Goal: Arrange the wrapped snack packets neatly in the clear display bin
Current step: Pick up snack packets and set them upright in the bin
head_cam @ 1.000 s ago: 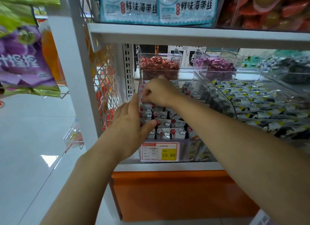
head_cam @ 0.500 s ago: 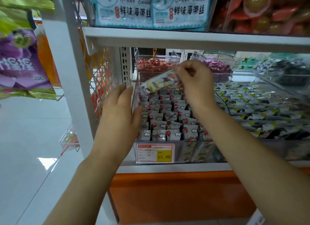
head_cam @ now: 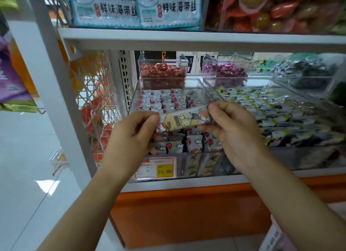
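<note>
A clear display bin [head_cam: 201,86] sits on the lower shelf, filled with rows of small grey-and-red wrapped snack packets [head_cam: 164,101]. Above its front half I hold one long yellowish wrapped packet [head_cam: 184,119] level between both hands. My left hand [head_cam: 134,134] pinches its left end. My right hand [head_cam: 232,129] pinches its right end. The front rows of packets are partly hidden behind my hands.
A yellow price tag [head_cam: 156,169] marks the bin's front. To the right lies a second clear bin [head_cam: 280,108] of dark-and-yellow packets. Small bins of red sweets [head_cam: 162,72] and purple sweets [head_cam: 223,69] stand behind. A white shelf post [head_cam: 54,78] rises at left, a shelf board [head_cam: 187,40] overhead.
My right hand lifted the long packet out of the bin and brought it down toward the front. My left hand left the bin's side and took hold of the packet's left end.
</note>
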`<state>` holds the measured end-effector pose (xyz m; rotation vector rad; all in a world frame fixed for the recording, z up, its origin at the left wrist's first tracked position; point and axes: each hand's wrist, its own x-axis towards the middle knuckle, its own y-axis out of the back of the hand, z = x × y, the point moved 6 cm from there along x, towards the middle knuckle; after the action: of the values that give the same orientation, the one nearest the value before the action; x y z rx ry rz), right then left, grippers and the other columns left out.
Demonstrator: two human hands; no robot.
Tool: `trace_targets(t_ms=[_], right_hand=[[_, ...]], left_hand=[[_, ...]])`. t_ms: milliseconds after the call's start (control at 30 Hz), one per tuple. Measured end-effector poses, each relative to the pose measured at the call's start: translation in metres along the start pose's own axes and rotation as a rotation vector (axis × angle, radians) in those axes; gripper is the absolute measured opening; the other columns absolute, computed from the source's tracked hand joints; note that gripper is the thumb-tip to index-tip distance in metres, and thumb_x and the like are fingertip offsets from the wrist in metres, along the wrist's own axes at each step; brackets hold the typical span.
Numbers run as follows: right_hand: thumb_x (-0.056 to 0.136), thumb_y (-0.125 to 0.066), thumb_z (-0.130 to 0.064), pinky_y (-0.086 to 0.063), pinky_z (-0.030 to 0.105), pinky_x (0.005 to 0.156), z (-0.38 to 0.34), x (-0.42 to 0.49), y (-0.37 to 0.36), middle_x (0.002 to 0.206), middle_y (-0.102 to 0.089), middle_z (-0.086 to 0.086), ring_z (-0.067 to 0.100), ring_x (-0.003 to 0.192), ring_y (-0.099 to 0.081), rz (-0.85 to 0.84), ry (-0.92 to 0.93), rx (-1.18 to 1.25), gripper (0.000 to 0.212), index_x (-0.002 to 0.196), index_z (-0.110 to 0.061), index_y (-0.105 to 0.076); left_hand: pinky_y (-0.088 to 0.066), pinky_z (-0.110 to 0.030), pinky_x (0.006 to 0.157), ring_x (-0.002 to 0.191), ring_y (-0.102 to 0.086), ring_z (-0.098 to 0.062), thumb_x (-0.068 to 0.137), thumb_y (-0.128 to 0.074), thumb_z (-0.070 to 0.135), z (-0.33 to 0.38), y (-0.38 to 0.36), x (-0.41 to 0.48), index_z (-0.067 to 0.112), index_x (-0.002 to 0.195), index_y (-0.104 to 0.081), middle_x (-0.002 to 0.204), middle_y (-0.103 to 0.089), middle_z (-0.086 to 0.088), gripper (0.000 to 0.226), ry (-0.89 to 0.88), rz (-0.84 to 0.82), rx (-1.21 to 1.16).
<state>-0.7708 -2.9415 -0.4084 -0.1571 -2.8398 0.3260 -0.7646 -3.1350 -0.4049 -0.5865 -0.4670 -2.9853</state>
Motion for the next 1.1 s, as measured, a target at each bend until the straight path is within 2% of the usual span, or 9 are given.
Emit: trace_targets(t_ms=[100, 233, 333, 467, 733, 833, 900, 1000, 1100], right_hand=[[0.083, -0.059, -0.009, -0.055, 0.021, 0.062, 0.003, 0.001, 0.001, 0.087, -0.067, 0.01, 0.015, 0.072, -0.069, -0.051, -0.066, 0.053, 0.01, 0.088, -0.003, -0.065], [0.074, -0.062, -0.01, -0.054, 0.02, 0.054, 0.005, 0.002, 0.004, 0.079, -0.071, 0.005, 0.01, 0.059, -0.065, -0.07, -0.109, 0.058, 0.013, 0.086, -0.006, -0.066], [0.078, -0.059, -0.001, -0.054, 0.019, 0.054, 0.007, 0.003, 0.002, 0.081, -0.074, 0.004, 0.009, 0.057, -0.064, -0.093, -0.134, 0.136, 0.015, 0.091, -0.005, -0.065], [0.079, -0.053, 0.013, -0.055, 0.02, 0.063, 0.009, 0.004, -0.001, 0.084, -0.073, 0.003, 0.013, 0.069, -0.069, -0.148, -0.146, 0.183, 0.03, 0.097, -0.006, -0.067], [0.085, -0.052, 0.013, -0.057, 0.024, 0.069, 0.005, 0.006, 0.007, 0.105, -0.065, 0.016, 0.017, 0.078, -0.07, -0.057, -0.044, 0.005, 0.034, 0.11, -0.007, -0.064], [0.084, -0.06, -0.015, -0.056, 0.026, 0.062, 0.006, 0.003, 0.004, 0.097, -0.066, 0.007, 0.014, 0.078, -0.067, -0.058, -0.046, 0.083, 0.02, 0.102, -0.012, -0.07], [0.074, -0.064, -0.029, -0.057, 0.026, 0.062, 0.005, 0.002, 0.001, 0.089, -0.067, -0.004, 0.009, 0.079, -0.067, -0.081, -0.021, 0.058, 0.03, 0.1, -0.014, -0.07], [0.078, -0.066, -0.017, -0.057, 0.026, 0.069, 0.005, 0.003, 0.003, 0.078, -0.068, -0.006, 0.012, 0.074, -0.068, -0.073, 0.027, -0.043, 0.029, 0.105, -0.01, -0.067], [0.082, -0.064, -0.004, -0.056, 0.025, 0.074, 0.004, 0.004, 0.003, 0.09, -0.07, 0.003, 0.017, 0.084, -0.07, -0.089, 0.049, -0.093, 0.021, 0.102, -0.01, -0.066]], left_hand=[[-0.052, -0.019, 0.049, 0.06, -0.066, -0.016, 0.093, -0.048, 0.029, -0.01, 0.004, 0.001, 0.012, 0.102, -0.065, 0.073, -0.069, -0.007, 0.025, 0.126, 0.015, -0.176], [-0.05, -0.018, 0.048, 0.046, -0.057, -0.011, 0.091, -0.049, 0.032, -0.017, 0.004, 0.001, 0.007, 0.089, -0.064, 0.059, -0.066, -0.005, 0.03, 0.256, 0.027, -0.414], [-0.049, -0.016, 0.048, 0.044, -0.057, -0.01, 0.093, -0.05, 0.027, -0.019, 0.007, 0.002, 0.007, 0.08, -0.063, 0.054, -0.065, -0.004, 0.027, 0.244, 0.066, -0.402], [-0.053, -0.019, 0.051, 0.044, -0.056, -0.008, 0.095, -0.049, 0.024, -0.021, 0.012, 0.003, 0.009, 0.082, -0.066, 0.053, -0.064, -0.002, 0.026, 0.224, 0.101, -0.366], [-0.053, -0.015, 0.062, 0.064, -0.068, -0.011, 0.087, -0.054, 0.0, -0.016, 0.01, 0.006, 0.007, 0.097, -0.067, 0.078, -0.066, -0.008, 0.019, 0.197, -0.042, -0.445], [-0.053, -0.014, 0.063, 0.067, -0.07, -0.014, 0.084, -0.056, -0.004, -0.008, 0.011, 0.004, 0.015, 0.101, -0.068, 0.086, -0.063, -0.012, 0.028, 0.126, -0.049, -0.379], [-0.053, -0.014, 0.064, 0.069, -0.07, -0.015, 0.085, -0.056, -0.006, -0.002, 0.011, 0.003, 0.02, 0.1, -0.068, 0.093, -0.059, -0.02, 0.032, 0.094, -0.049, -0.337], [-0.055, -0.016, 0.068, 0.075, -0.071, -0.017, 0.085, -0.055, -0.008, 0.0, 0.01, 0.001, 0.022, 0.101, -0.067, 0.099, -0.062, -0.016, 0.036, 0.1, -0.072, -0.318], [-0.056, -0.023, 0.078, 0.088, -0.07, -0.014, 0.082, -0.057, -0.006, -0.002, 0.002, 0.0, 0.02, 0.11, -0.064, 0.103, -0.071, 0.0, 0.039, 0.138, -0.166, -0.303]])
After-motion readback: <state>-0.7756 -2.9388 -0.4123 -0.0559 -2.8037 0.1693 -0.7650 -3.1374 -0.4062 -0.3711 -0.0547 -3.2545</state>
